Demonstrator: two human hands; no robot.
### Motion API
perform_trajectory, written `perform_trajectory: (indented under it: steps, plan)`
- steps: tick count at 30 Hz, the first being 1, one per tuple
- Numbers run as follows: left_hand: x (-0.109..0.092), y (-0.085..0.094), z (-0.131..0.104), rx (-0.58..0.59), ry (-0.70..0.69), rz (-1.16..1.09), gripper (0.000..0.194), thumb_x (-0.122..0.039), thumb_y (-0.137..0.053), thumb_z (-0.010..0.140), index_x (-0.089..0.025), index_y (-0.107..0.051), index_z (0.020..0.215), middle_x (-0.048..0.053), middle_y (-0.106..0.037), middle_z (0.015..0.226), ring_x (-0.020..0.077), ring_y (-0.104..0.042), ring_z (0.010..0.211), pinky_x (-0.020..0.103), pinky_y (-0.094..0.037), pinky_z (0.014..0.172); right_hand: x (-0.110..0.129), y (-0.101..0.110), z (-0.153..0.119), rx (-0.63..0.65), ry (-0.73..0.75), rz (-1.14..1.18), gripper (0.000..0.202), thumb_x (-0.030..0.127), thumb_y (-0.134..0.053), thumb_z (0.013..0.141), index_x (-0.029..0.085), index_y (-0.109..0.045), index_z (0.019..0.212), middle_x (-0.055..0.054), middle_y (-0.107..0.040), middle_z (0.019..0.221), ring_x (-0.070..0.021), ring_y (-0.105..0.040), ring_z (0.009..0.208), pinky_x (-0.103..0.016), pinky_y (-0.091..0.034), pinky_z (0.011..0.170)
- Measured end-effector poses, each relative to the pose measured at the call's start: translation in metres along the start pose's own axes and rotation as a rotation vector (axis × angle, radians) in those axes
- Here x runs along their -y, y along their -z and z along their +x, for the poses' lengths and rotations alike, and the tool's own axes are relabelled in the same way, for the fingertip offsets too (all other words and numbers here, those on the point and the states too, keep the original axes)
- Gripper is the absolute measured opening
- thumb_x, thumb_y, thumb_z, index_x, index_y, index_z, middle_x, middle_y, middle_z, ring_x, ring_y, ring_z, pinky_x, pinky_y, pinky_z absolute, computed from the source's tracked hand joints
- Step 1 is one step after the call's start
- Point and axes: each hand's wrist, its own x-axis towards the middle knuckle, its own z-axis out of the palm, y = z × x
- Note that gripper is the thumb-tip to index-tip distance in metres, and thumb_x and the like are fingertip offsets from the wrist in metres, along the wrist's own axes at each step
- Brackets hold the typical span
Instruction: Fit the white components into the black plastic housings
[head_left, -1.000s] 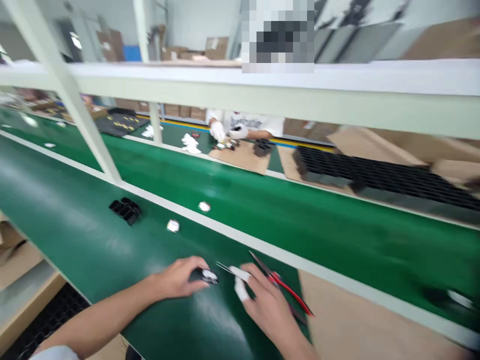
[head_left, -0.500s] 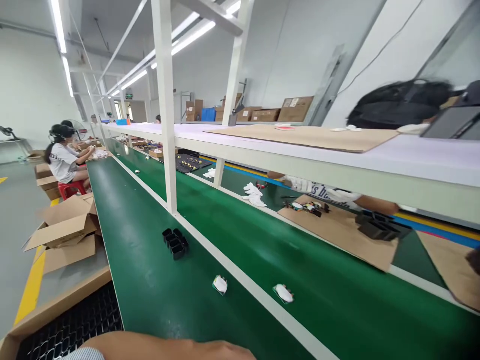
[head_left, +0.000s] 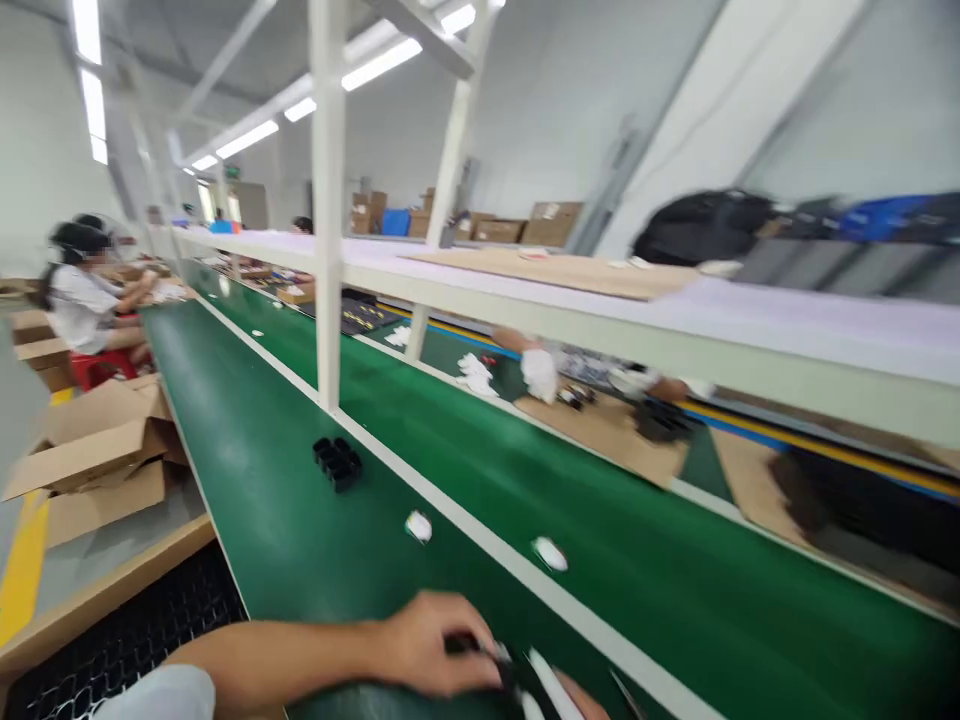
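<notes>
On the near strip of the worktop [head_left: 285, 520], the left hand [head_left: 431, 645] lies at the near edge over a small part [head_left: 459, 643], with the right hand [head_left: 577, 700] just to its right. Farther along that strip sit a small piece [head_left: 418, 526] and, beyond it, a cluster of cups [head_left: 337, 463] before the post [head_left: 328, 200]. Another piece [head_left: 550, 553] lies across the dividing rail [head_left: 450, 510], and open cartons [head_left: 97, 455] stand on the floor off the worktop's left edge.

Green belt [head_left: 675, 590] runs lengthwise, white divider strip [head_left: 450, 520] down it. Black tray piece [head_left: 337, 463] sits on the near lane — two small white parts [head_left: 418, 526] [head_left: 550, 553] either side of the strip. Open cardboard boxes [head_left: 90, 455] left; seated worker [head_left: 79, 300] beyond.
</notes>
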Motion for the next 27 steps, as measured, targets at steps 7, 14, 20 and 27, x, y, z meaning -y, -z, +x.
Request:
perform_trajectory:
  steps: [7, 14, 20, 27]
  plan:
    - [-0.04, 0.014, 0.022, -0.229, 0.472, -0.892, 0.031, -0.031, -0.091, 0.081, -0.011, -0.072, 0.094, 0.011, -0.078, 0.098, 0.0186, -0.077, 0.087, 0.029, -0.064, 0.085, 0.028, 0.039, -0.047, 0.052, -0.087, 0.033, 0.045, 0.018, -0.052, 0.105, 0.024, -0.05, 0.149, -0.014, -0.068, 0.127, -0.0278, -0.07, 0.115, -0.046, -0.063, 0.097]
    - [-0.041, 0.014, 0.022, -0.277, 0.531, -0.854, 0.025, -0.027, -0.086, 0.087, -0.009, -0.073, 0.099, 0.012, -0.077, 0.102, 0.0179, -0.076, 0.091, 0.027, -0.065, 0.087, 0.023, 0.034, -0.047, 0.101, -0.069, 0.035, 0.035, 0.015, -0.053, 0.104, 0.02, -0.059, 0.137, -0.014, -0.069, 0.123, -0.0289, -0.069, 0.111, -0.05, -0.062, 0.097]
    - [-0.037, 0.026, 0.049, -0.07, 0.388, -0.351, 0.038, -0.044, -0.086, 0.084, -0.014, -0.068, 0.099, 0.007, -0.076, 0.094, 0.0208, -0.075, 0.085, 0.038, -0.065, 0.084, 0.024, 0.041, -0.044, 0.116, -0.108, 0.053, 0.036, 0.013, -0.052, 0.104, 0.021, -0.059, 0.138, -0.013, -0.068, 0.122, -0.0276, -0.068, 0.111, -0.048, -0.061, 0.098]
    - [-0.012, 0.096, 0.175, -0.159, 0.09, 0.656, 0.026, -0.044, -0.072, 0.084, -0.019, -0.068, 0.091, 0.012, -0.076, 0.104, 0.028, -0.073, 0.096, 0.042, -0.059, 0.093, -0.012, 0.054, -0.033, 0.064, -0.254, -0.053, 0.039, 0.017, -0.053, 0.103, 0.023, -0.058, 0.141, -0.015, -0.066, 0.128, -0.03, -0.066, 0.117, -0.052, -0.059, 0.101]
